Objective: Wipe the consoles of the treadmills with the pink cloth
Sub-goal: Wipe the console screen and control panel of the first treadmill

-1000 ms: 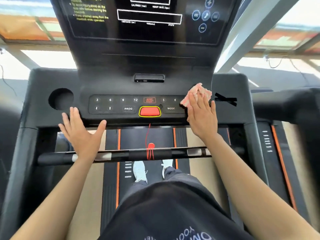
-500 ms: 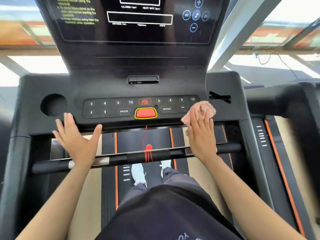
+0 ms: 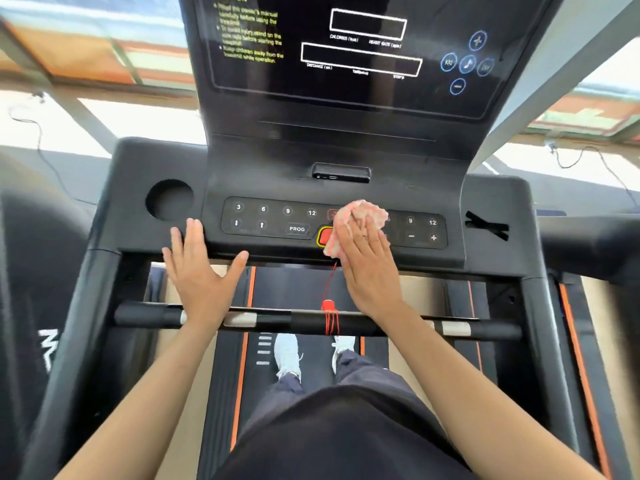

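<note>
- The black treadmill console (image 3: 495,206) spans the view, and the person stands on the treadmill facing it.
- A tall dark display panel (image 3: 311,91) rises from the middle of the console, with yellow caution text at its left and blue round icons at its right.
- The running belt (image 3: 294,285), edged with orange stripes, shows below the console.
- A black handlebar (image 3: 284,318) crosses under both wrists, in front of the console.
- The keypad (image 3: 277,220) lies along the console's front, with numbered keys and a PROG key showing to the left.
- The right hand (image 3: 369,268) lies flat on the middle of the keypad, its fingers straight and pressed close together on top of the cloth.
- The left hand (image 3: 199,275) is flat with fingers slightly spread and the thumb splayed wide; its fingertips rest on the console's front edge, left of the keypad.
- The pink cloth (image 3: 363,211) is bunched under the right fingers at the keypad's centre, and hides the keys there.
- A round cup holder (image 3: 169,199) is sunk into the console's left side.
- White shoes (image 3: 287,355) stand on the belt.
- A black tape cross (image 3: 486,228) sits on the console's right side.
- The red stop button (image 3: 323,236), ringed in yellow, peeks out at the cloth's left edge.
- A red safety cord (image 3: 330,322) is wound round the handlebar.
</note>
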`<control>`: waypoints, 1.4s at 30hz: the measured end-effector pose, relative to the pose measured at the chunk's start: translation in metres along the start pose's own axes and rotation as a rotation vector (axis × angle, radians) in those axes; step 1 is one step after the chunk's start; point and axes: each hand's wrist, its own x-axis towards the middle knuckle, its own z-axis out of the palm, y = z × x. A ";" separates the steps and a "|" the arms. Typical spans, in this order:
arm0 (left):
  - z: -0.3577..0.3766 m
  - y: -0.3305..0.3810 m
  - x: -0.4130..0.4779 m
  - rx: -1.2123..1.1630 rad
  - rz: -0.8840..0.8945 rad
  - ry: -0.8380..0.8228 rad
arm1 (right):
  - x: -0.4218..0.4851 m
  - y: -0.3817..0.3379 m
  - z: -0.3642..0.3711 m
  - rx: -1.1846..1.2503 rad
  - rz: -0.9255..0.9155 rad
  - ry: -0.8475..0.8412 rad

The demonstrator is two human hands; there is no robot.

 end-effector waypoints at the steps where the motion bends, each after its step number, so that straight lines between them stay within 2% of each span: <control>1: -0.002 -0.001 0.000 0.011 0.008 -0.005 | 0.004 -0.006 0.001 -0.005 -0.016 -0.010; 15: -0.014 -0.019 -0.005 0.108 0.129 -0.015 | 0.043 -0.077 0.018 -0.147 -0.162 -0.063; 23: -0.013 -0.021 -0.016 0.154 0.110 0.087 | 0.069 -0.123 0.027 -0.150 -0.228 -0.067; 30: -0.017 -0.027 -0.020 0.179 0.121 0.077 | 0.102 -0.162 0.038 -0.168 -0.306 -0.099; 35: -0.028 -0.053 -0.033 0.335 0.168 0.064 | 0.105 -0.169 0.039 -0.174 -0.428 -0.123; 42: -0.033 -0.064 -0.036 0.321 0.126 0.007 | 0.078 -0.155 0.045 -0.197 -0.573 -0.032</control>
